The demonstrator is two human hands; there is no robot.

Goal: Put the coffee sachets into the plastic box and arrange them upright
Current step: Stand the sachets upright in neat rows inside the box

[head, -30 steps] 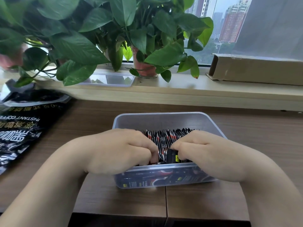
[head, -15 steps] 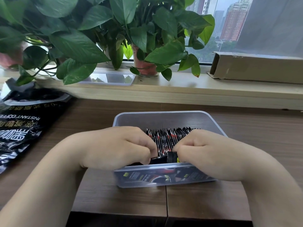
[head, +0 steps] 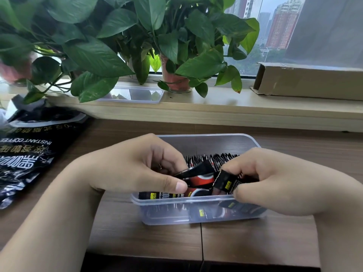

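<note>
While left hand (head: 133, 169) and right hand (head: 275, 177) each grip sachets (head: 202, 178), the bag (head: 25, 154) reads "INSTANT COFFEE".

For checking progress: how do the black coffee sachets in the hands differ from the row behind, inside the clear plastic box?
The held sachets lie tilted; the back row stands upright. The left hand and right hand grip the held sachets; the back row sits packed. Both are black.

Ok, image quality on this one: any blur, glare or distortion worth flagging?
Head view: soft daylight, no hard shadows; wide-angle, windowsill slanted; the pink pot at far left is blurred; the frosted wall of the plastic box dims the sachets behind it.
</note>
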